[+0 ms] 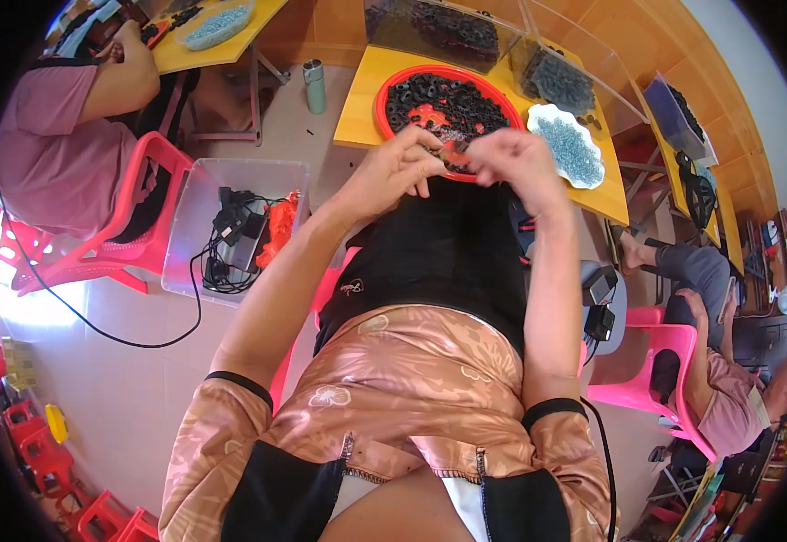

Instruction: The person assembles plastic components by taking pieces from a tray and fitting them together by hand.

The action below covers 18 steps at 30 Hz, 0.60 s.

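At the near rim of a round red tray (381,117), my two hands are raised close together. The tray holds a heap of small black ring-shaped parts (452,90), with some red bottom showing between them. My left hand (398,172) has its thumb and forefinger brought together; whatever sits between them is too small to make out. Facing it, my right hand (520,167) is bent with its fingertips drawn in and smeared by motion. Just right of the tray, a white scalloped dish (538,116) carries many small pale blue-grey pieces (569,149).
Clear bins (452,36) of black parts stand along the yellow table's (357,113) back. On the floor at left are a plastic tub (190,217) with cables and adapters, and a green flask (315,88). People sit on pink chairs (154,194) at both sides.
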Motion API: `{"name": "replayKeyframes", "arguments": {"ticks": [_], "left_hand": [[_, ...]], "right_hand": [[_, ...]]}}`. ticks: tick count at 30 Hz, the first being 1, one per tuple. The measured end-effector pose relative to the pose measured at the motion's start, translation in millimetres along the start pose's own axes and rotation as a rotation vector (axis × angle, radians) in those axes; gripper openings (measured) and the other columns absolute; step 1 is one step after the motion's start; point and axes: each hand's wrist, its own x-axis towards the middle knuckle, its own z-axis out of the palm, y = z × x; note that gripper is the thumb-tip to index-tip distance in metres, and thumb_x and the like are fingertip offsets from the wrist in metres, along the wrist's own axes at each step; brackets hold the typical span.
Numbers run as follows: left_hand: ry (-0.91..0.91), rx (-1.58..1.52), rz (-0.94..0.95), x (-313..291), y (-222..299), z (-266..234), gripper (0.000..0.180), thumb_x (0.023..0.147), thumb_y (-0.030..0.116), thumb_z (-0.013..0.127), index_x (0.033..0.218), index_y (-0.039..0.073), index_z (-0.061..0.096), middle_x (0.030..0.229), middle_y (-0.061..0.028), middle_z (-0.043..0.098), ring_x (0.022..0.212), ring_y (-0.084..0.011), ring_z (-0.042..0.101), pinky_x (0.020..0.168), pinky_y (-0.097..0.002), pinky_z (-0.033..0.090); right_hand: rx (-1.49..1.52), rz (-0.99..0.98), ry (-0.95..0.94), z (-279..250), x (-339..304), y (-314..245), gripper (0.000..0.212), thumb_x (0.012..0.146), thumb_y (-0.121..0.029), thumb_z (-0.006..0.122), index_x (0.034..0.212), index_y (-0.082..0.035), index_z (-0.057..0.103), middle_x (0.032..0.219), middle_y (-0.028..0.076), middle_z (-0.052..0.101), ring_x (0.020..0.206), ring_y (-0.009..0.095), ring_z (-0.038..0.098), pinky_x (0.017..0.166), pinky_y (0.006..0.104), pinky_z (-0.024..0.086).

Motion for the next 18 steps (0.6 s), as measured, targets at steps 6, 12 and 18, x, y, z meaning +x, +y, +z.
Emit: {"name": "replayKeyframes", "arguments": {"ticks": [6,12,18], "left_hand": [[0.459,0.052,-0.081,8,-19,-25,0.016,0.089,0.015,0.056,0.101,0.005,0.054,0.078,-0.0039,0.066,0.055,-0.0049,0.05,0.051,-0.0197,0.039],[0.459,-0.044,-0.095,10,-22,-26,0.015,0.089,0.012,0.055,0.101,0.005,0.054,0.082,-0.0056,0.066,0.055,-0.0055,0.05,0.052,-0.0196,0.038],[0.507,-0.117,-0.103,11,-19,-27,0.013,0.088,0.01,0.056,0.1,0.004,0.054,0.082,-0.0067,0.066,0.055,-0.006,0.051,0.052,-0.0195,0.038]], "right_hand": [[-0.303,-0.437,0.704,-95,75,-65,0.023,0.082,-0.015,0.065,0.099,0.001,0.067,0.075,0.005,0.065,0.056,0.008,0.055,0.053,0.019,0.044],[-0.597,-0.287,0.767,-130,119,-59,0.024,0.082,-0.016,0.066,0.099,0.001,0.068,0.072,0.003,0.065,0.057,0.008,0.056,0.052,0.0209,0.044],[-0.756,-0.169,0.131,-30,94,-4,0.014,0.079,-0.014,0.067,0.091,-0.007,0.071,0.072,0.003,0.066,0.062,0.009,0.059,0.057,0.0245,0.047]]}}
